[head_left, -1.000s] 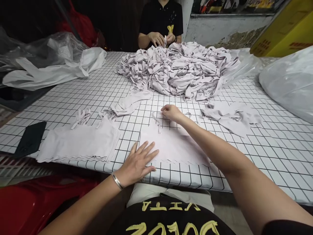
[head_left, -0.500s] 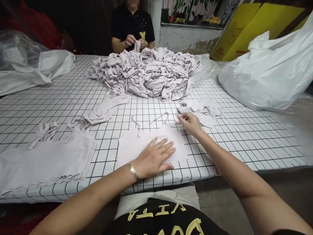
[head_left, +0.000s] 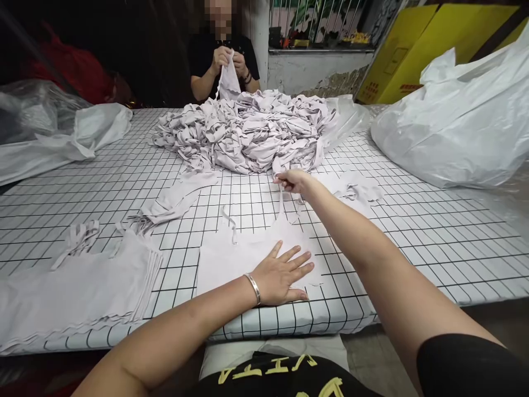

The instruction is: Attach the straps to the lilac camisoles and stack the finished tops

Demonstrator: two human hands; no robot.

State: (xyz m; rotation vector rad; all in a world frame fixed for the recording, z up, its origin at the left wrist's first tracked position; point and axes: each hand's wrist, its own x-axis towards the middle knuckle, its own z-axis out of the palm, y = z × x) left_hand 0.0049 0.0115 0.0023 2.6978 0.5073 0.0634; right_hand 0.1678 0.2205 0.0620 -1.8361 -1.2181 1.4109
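Observation:
A pale lilac strappy top [head_left: 231,251] lies flat on the grid-patterned table [head_left: 413,231] near its front edge. My left hand [head_left: 283,275] rests on the top's lower right part, palm down, fingers spread. My right hand [head_left: 294,179] is stretched out beyond the top and pinches one thin strap [head_left: 281,199], drawn taut away from me. The top's other strap [head_left: 230,219] lies loose to the left.
A big heap of the same garments [head_left: 252,129] fills the far middle; a person behind it holds one up in both hands [head_left: 228,58]. A flat stack of tops [head_left: 74,281] lies at the left. White plastic bags [head_left: 450,127] sit right and left. A yellow box stands far right.
My right hand took hold of a strap and drew it away from me toward the heap. My left hand slid right along the top's hem. The person opposite lifted a garment.

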